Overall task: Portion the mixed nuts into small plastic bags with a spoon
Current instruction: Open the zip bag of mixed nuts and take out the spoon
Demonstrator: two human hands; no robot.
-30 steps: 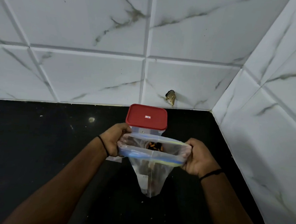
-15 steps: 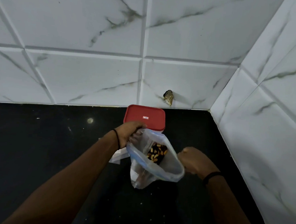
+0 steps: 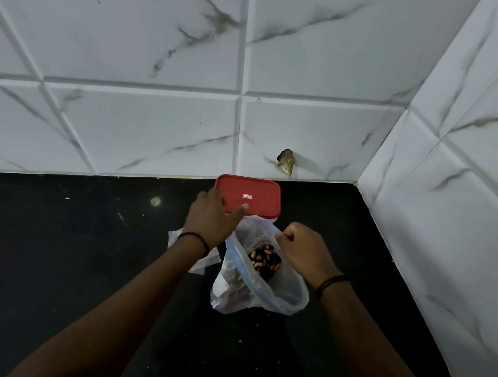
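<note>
We noted a black table (image 3: 62, 264) set in a corner of white marble-look wall tiles (image 3: 129, 122). A box with a red lid (image 3: 253, 194) stood at the back, close to the wall. The left hand (image 3: 210, 224) lay over the lid's near left corner, fingers (image 3: 209, 196) straight and a little apart, thumb stretched along the lid's front edge; they were curled round nothing. Just in front of the box stood a clear plastic bag (image 3: 288, 295) with a blue strip at its mouth, gaping wide. The mixed nuts (image 3: 265, 260) sat inside it, dark and pale pieces heaped together, seen through the opening. The right hand (image 3: 302, 250) held the bag's far rim, its fingers curled together and pinched on the plastic at the top edge. A few small flat empty bags (image 3: 205, 261) lay on the table under the left wrist, partly hidden by it. Both wrists wore a thin dark band. A chipped hole (image 3: 286, 161) marked the tile above the box. We saw no spoon anywhere in view.
</note>
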